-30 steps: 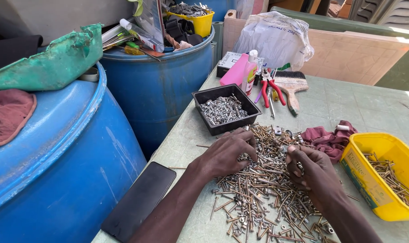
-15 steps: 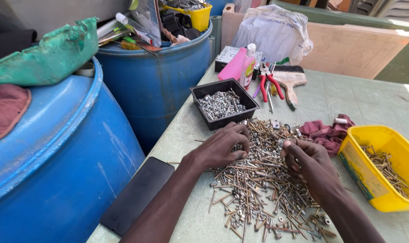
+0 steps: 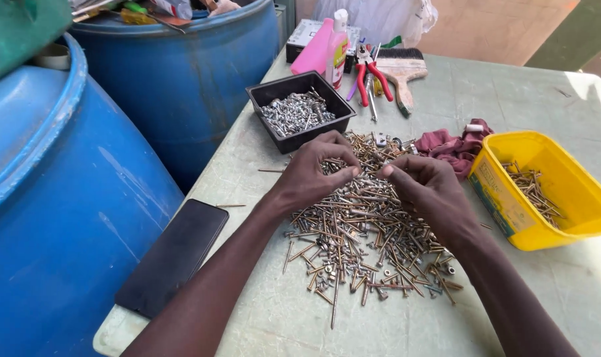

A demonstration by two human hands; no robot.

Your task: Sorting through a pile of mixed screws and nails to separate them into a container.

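— So, which step is in hand at this moment?

— It looks like sorting. Both hands rest on the pile of mixed screws on the table. The left hand has its fingertips drawn together on some screws at the top of the pile. The right hand meets it, thumb tip almost touching the left fingers; whether it pinches a screw I cannot tell.

— And where do the sorted pieces lie?

— Just beyond the left hand stands a black tray with silvery screws. To the outer side of the right hand is a yellow tub with a few long brownish ones. A dark red rag lies between the pile and the tub.

— What does the next move call for?

— I judge a clean pinch on one screw, lifting it free of the tangle, then carrying it to the matching container without dragging others along.

— Anything near the left arm?

— A dark phone lies flat near the table edge, beside the blue barrel.
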